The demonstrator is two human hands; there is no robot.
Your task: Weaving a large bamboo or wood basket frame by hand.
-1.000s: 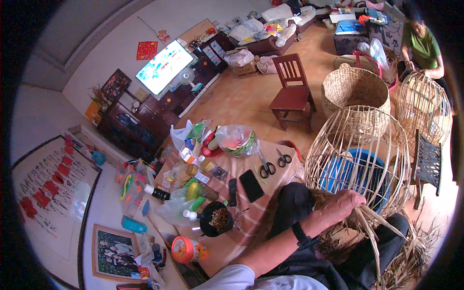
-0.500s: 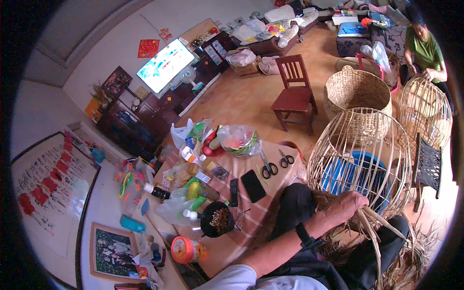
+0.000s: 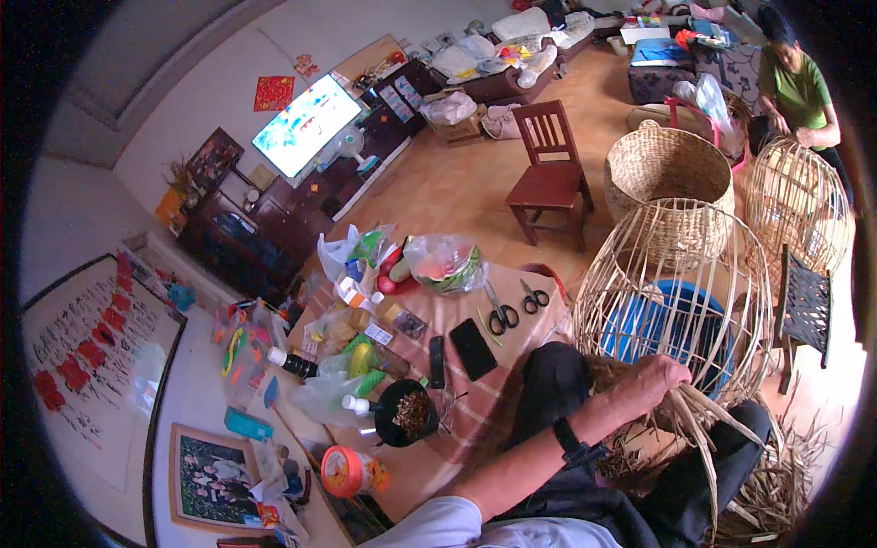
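Observation:
My left hand [image 3: 660, 379], with a dark watch on its wrist, is closed at the near rim of an open-ribbed basket frame [image 3: 594, 285]. Long dried plant strips [image 3: 702, 408] run out from under its fingers and hang down between my knees. The fingertips are partly hidden behind the fist. The frame is made of pale thin ribs and leans against my legs, and a blue tub [image 3: 671, 310] shows through it. My right hand does not show.
Left of my knee a cloth-covered table carries scissors [image 3: 502, 318], a phone [image 3: 473, 349], a black bowl [image 3: 406, 413] and bagged food. Beyond the frame are a finished woven basket [image 3: 671, 173], a wooden chair [image 3: 551, 178] and a person [image 3: 797, 96] handling another ribbed frame [image 3: 797, 196].
The whole view has shifted slightly, so things sit a little farther left and up. My left hand stays closed on the strips at the frame's rim.

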